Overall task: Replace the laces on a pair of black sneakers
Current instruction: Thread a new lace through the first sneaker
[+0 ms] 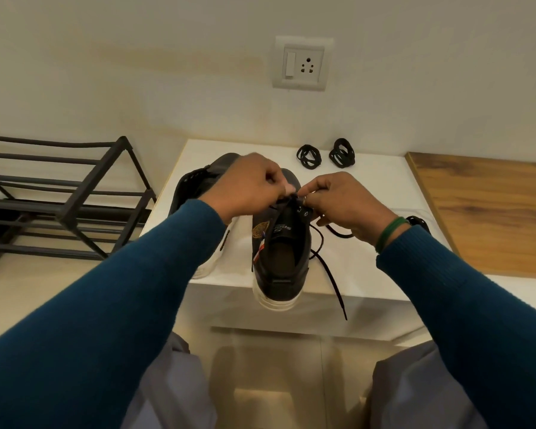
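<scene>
Two black sneakers with white soles stand on a white table [378, 187]. The nearer sneaker [280, 258] has its heel over the front edge. The other sneaker [198, 181] lies behind my left arm, partly hidden. My left hand [251, 184] and my right hand [344, 202] meet over the nearer sneaker's eyelets, each pinching the black lace [328, 270] there. A loose end of that lace trails to the right and hangs over the table's front edge. Two coiled black lace bundles [309, 156] [342, 152] lie at the back of the table.
A black metal shoe rack [65, 196] stands to the left of the table. A wooden surface [489, 212] adjoins the table on the right. A wall socket [302, 63] sits on the wall above. My knees are below the table's front edge.
</scene>
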Tool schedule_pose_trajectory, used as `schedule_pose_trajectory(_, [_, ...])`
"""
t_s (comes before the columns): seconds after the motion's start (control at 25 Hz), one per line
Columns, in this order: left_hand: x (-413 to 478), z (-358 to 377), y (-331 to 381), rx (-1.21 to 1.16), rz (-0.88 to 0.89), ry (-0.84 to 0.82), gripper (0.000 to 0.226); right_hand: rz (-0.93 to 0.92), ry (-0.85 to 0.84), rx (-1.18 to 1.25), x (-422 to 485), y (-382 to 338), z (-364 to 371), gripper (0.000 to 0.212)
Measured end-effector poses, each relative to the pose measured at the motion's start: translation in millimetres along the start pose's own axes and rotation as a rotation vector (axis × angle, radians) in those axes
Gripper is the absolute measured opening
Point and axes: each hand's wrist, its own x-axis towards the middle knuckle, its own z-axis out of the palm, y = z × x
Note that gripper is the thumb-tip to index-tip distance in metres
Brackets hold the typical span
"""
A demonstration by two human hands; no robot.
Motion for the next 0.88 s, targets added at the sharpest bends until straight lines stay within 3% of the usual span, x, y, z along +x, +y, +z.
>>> schedule_pose_trajectory(0.08, [4.3,-18.1,-6.5,-0.36,-0.196,0.276,0.013,0.002,-0.022,-0.021,-0.9,-0.3,-2.5,0.013])
schedule_pose_trajectory(0.16, [4.3,-29.9,-18.7,-0.36,-0.3,0.458,0.012,-0.001,-0.03,-0.025,-2.1,1.1,-4.2,0.015])
schedule_pose_trajectory(0.24, [-1.9,-26.5,-17.3,-0.134,-0.186,0.391,0.03,-0.022,-0.033,-0.039,-2.7,2.0,-4.5,0.017])
schedule_pose_trajectory(0.36, [-10.6,-6.0,4.0,0.139,0.108,0.031,0.028,-0.051,-0.035,-0.077,-1.8,1.0,-3.1,0.016])
schedule_pose_trajectory(0.44, [-11.7,8.8,13.1,0.376,0.161,-0.11,0.032,-0.062,-0.03,-0.074,-0.2,0.0,-1.7,0.017])
schedule_pose_trajectory(0.68, [-10.8,18.5,16.5,0.697,0.253,0.046,0.011,-0.051,-0.02,-0.055,1.9,0.6,1.0,0.017])
schedule_pose_trajectory(0.76, [-9.1,11.1,16.0,0.459,0.271,0.12,0.009,-0.037,-0.025,-0.039,1.6,1.4,-2.0,0.017])
schedule_pose_trajectory(0.88, [-3.4,-20.2,9.5,-0.316,-0.012,0.533,0.009,-0.023,-0.04,-0.06,0.6,2.1,-6.5,0.017])
